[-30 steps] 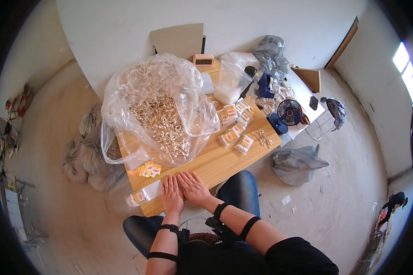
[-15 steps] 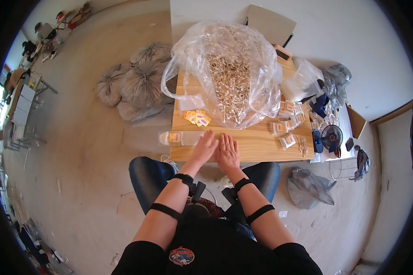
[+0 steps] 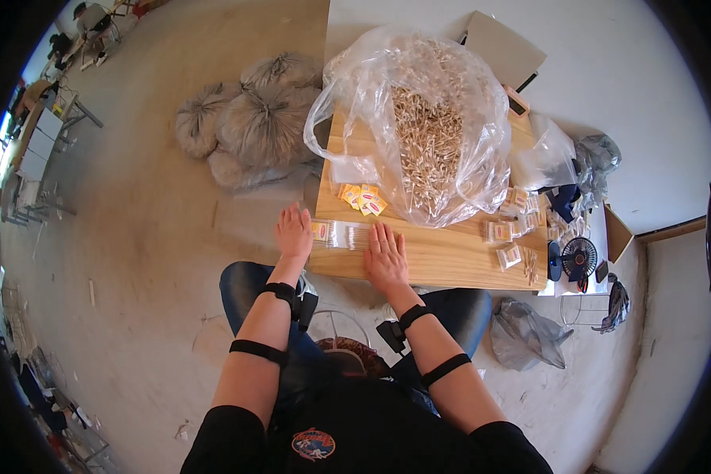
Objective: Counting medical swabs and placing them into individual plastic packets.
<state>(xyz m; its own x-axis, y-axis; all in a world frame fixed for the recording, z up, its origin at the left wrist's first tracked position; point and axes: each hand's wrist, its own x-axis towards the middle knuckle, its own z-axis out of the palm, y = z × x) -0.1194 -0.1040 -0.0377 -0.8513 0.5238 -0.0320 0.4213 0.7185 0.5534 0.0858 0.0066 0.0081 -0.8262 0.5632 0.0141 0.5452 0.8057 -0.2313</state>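
Observation:
A long clear plastic pouch (image 3: pixel 346 235) lies flat along the table's near edge, with a row of white-tipped sticks like cotton swabs in it and a yellow card (image 3: pixel 319 231) at its left end. My left hand (image 3: pixel 295 235) is at that end, by the table's left edge, fingers stretched out. Flat over the pouch's right end rests my right hand (image 3: pixel 386 257), fingers extended; it hides what lies under the palm. Beyond the hands a big clear bag (image 3: pixel 494 150) stands open, full of loose swabs (image 3: pixel 426 142). Several yellow cards (image 3: pixel 363 199) are spread left of it.
Small filled packets (image 3: pixel 509 229) and loose swabs (image 3: pixel 531 265) lie on the table's right side. A small fan (image 3: pixel 580 257) stands further right. Grey tied sacks (image 3: pixel 265 122) are heaped on the floor at left; a grey plastic bag (image 3: pixel 525 336) lies at right.
My left hand has moved left, from beside the right hand to the pouch's left end. The right hand stays at the pouch's right end. The view has shifted a little.

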